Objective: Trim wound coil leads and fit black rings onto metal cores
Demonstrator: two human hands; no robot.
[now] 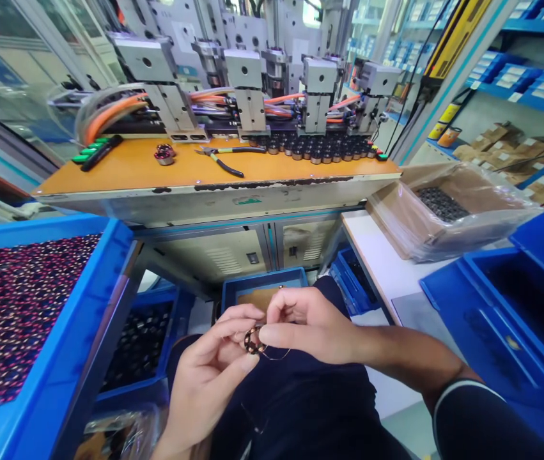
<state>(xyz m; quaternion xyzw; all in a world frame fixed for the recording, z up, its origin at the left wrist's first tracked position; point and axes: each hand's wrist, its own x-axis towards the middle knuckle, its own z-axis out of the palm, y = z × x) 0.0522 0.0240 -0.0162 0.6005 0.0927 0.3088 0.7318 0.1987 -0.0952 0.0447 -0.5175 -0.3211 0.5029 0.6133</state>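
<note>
A small ring-shaped wound coil (251, 340) with thin copper wire ends sits between both hands over my lap. My left hand (209, 377) pinches the coil from below with thumb and fingers closed on it. Reaching in from the right, my right hand (307, 326) has its fingertips closed on the coil's upper edge and wire. A loose wire loop (276, 355) hangs just under the right hand.
The orange bench top (123, 167) carries a winding machine (247, 83), pliers (224, 158), one finished coil (165, 154) and a row of dark cores (322, 150). A blue bin of coils (17, 306) stands left. A bagged cardboard box (444, 204) and blue bins (516, 306) stand right.
</note>
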